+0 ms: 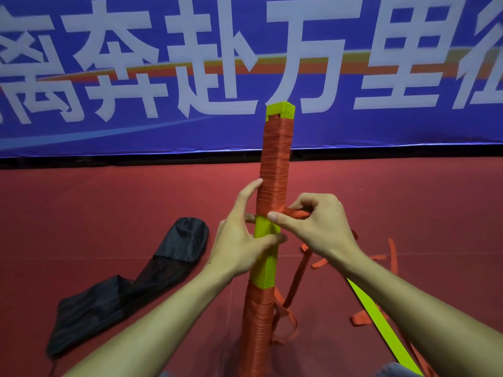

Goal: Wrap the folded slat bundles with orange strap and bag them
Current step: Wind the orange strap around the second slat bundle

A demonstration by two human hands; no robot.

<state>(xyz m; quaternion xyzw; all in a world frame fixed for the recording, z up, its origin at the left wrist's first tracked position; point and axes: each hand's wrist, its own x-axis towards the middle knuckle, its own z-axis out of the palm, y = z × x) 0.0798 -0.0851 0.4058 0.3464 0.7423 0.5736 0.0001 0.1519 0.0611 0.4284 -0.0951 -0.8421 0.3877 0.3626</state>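
Two hands: left hand grips the bundle, right hand pinches the strap; lost tension would likely loosen the turns above them.

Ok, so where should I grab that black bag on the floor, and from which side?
Probably take the black bag by its near, crumpled end, coming down from above on the left: it lies flat, its loose folds stand up enough to pinch, and the bundle held upright by the left hand blocks the right.

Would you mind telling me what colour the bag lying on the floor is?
The bag is black; the head view shows it.
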